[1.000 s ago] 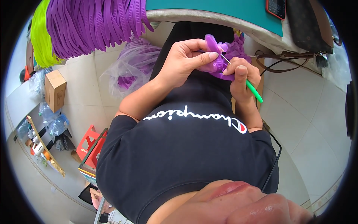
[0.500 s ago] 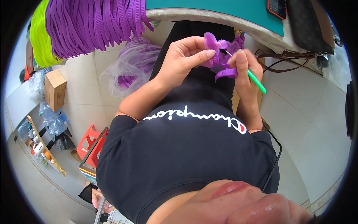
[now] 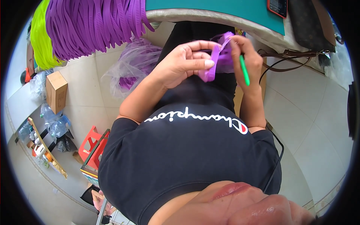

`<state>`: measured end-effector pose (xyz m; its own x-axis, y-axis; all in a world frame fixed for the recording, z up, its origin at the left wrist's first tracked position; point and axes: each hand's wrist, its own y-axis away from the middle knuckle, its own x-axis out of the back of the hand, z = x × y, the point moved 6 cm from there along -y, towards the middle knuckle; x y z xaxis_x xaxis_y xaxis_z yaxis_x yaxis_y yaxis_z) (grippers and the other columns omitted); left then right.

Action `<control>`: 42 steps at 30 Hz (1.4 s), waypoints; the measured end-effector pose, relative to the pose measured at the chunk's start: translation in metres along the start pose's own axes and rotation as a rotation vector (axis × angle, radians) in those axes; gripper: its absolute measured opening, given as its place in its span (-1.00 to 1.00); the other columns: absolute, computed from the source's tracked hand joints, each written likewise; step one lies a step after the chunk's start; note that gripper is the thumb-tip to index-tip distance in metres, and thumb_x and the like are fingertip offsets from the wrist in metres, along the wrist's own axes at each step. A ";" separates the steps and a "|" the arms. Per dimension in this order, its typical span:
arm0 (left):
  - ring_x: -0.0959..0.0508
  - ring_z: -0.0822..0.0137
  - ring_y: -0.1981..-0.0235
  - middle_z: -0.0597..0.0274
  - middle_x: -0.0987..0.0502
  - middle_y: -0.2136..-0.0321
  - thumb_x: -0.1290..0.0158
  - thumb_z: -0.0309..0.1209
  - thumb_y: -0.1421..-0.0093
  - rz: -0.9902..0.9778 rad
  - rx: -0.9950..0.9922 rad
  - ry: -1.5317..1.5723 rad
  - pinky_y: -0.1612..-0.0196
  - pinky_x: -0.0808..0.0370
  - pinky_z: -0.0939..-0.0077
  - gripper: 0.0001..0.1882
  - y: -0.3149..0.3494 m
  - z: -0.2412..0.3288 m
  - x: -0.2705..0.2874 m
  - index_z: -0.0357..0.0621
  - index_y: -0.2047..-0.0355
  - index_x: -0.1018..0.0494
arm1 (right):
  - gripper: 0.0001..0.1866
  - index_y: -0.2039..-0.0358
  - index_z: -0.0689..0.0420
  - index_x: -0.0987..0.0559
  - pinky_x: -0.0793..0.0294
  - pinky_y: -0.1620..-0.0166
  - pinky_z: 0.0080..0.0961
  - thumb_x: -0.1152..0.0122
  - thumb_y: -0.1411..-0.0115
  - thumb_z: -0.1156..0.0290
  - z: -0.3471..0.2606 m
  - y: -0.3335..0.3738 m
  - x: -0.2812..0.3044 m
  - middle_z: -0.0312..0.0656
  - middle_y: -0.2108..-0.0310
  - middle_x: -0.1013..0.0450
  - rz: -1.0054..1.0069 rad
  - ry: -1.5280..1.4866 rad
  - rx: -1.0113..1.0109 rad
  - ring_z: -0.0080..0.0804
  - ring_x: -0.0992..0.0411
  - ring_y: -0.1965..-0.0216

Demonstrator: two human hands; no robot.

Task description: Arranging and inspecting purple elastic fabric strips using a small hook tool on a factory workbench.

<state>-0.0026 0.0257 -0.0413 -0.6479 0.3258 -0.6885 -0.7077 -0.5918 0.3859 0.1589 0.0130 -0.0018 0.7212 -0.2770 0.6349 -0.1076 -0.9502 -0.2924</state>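
Observation:
My left hand (image 3: 182, 63) pinches a soft purple rubbery strap (image 3: 210, 71) between thumb and fingers, above my lap. From there a thin purple part stretches across to my right hand (image 3: 248, 52), whose fingertips are closed close to it. A slim tool with a bright green handle (image 3: 244, 71) is held in that same right hand, its handle pointing down toward me. The tool's tip is hidden by the fingers. Behind and between my hands lies more purple material (image 3: 225, 62), partly in clear plastic; its shape is blurred.
At the table's edge hang many purple straps (image 3: 93, 26) and lime-green ones (image 3: 42, 37). A teal mat (image 3: 210, 10), a phone (image 3: 277, 7) and a dark bag (image 3: 309, 28) are on the table. On the floor sit a plastic bag (image 3: 137, 62), a cardboard box (image 3: 56, 92) and a red stool (image 3: 90, 144).
The purple piece at my left fingers has turned and dropped lower. My right hand has risen a little, drawing purple material, and the green handle stands steeper.

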 end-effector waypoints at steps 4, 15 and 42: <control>-0.55 0.53 0.43 0.28 -0.56 0.38 -0.19 -0.52 -0.07 -0.354 0.300 0.062 0.29 -0.49 0.64 -0.58 0.016 -0.011 -0.019 -0.34 0.04 -0.40 | -0.84 0.26 0.18 -0.55 -0.41 0.43 -0.56 -0.10 -0.27 0.37 0.024 -0.015 0.017 -0.17 0.53 -0.49 0.120 0.074 -0.092 -0.50 -0.44 0.55; -0.53 0.54 0.35 0.28 -0.55 0.38 -0.13 -0.53 -0.15 0.080 -0.209 -0.105 0.27 -0.48 0.66 -0.49 0.001 0.007 -0.004 -0.23 -0.13 -0.33 | -0.80 0.32 0.25 -0.51 -0.24 0.43 -0.78 -0.12 -0.28 0.35 0.013 0.004 0.011 -0.36 0.47 -0.45 -0.254 -0.473 -0.180 -0.75 -0.28 0.47; -0.54 0.38 0.31 0.16 -0.46 0.32 -0.12 -0.65 -0.10 0.184 -0.379 -0.085 0.22 -0.57 0.48 -0.02 -0.006 0.014 0.000 0.08 -0.37 0.25 | -0.85 0.46 0.21 -0.49 -0.37 0.55 -0.57 -0.32 -0.05 0.47 -0.031 0.019 -0.007 -0.20 0.62 -0.44 -0.208 -0.271 0.374 -0.38 -0.43 0.64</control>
<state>-0.0024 0.0393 -0.0345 -0.7855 0.2399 -0.5704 -0.4350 -0.8697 0.2332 0.1305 -0.0070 0.0101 0.8584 0.0072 0.5129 0.2742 -0.8514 -0.4471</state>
